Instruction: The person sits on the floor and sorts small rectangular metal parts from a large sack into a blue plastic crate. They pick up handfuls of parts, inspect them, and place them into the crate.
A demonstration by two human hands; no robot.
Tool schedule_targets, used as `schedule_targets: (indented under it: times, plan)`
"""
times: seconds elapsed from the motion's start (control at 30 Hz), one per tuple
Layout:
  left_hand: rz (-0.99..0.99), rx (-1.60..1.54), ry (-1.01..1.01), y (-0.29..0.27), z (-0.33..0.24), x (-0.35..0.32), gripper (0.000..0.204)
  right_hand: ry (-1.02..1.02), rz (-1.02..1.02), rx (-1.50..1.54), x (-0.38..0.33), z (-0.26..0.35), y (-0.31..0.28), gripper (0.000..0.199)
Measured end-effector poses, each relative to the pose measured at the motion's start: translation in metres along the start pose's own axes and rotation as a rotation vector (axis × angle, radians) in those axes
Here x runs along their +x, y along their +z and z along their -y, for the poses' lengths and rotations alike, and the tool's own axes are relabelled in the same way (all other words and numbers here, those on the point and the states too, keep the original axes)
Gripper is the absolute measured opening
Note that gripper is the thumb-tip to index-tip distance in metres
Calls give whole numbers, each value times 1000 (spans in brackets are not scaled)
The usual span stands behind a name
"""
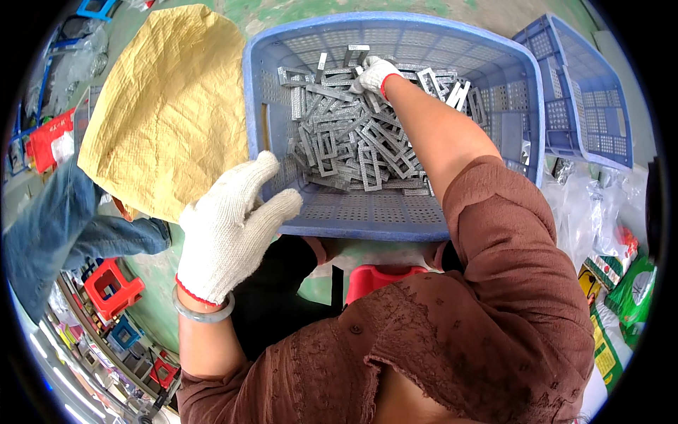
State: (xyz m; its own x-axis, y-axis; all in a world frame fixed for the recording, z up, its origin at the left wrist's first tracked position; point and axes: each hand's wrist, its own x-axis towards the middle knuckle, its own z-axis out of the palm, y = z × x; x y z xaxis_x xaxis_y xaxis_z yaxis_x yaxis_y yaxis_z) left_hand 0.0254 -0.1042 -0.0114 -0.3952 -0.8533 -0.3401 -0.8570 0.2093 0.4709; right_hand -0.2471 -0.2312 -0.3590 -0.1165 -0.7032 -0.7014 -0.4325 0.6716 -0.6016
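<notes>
A heap of grey rectangular metal frames (381,150) lies in a large blue plastic crate (395,227) in front of me. My right hand (376,75), in a white knit glove with a red cuff, reaches into the far part of the heap. Its fingers are closed on a metal frame (358,71), partly hidden by the glove. My left hand (229,222) wears a matching glove and is empty, thumb and fingers apart. It hovers beside the crate's near left corner, over the lower edge of a yellow woven sack (166,106).
A second blue crate (600,106) stands tilted at the right, with clear plastic bags (590,205) below it. Another person's jeans-clad leg (56,219) is at the left. Red stools (113,288) stand on the green floor, one red stool (378,279) close before me.
</notes>
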Motion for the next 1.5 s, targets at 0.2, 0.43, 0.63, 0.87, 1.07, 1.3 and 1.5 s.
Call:
schedule_targets:
  times: [0.2,0.43,0.63,0.87,1.07,1.3,1.5]
  plan:
    - [-42,14,57,0,1,-3,45,-134,-89,65,2,-10,12,61]
    - [-23,46,25,-1,-3,-2,46,-195,-164,7,-22,-10,14,56]
    - [-27,75,41,1,-1,-3,47,-201,-118,27,-20,-12,13,59]
    - [32,77,31,0,2,-2,41,-170,44,80,27,-33,29,57]
    - [-5,63,49,1,3,-3,45,-260,-49,-87,9,-24,23,49]
    - [74,54,41,-2,6,-4,44,-185,-27,328,-41,-31,-3,40]
    - [207,110,35,-9,2,-1,46,-342,-45,229,-87,-51,-38,40]
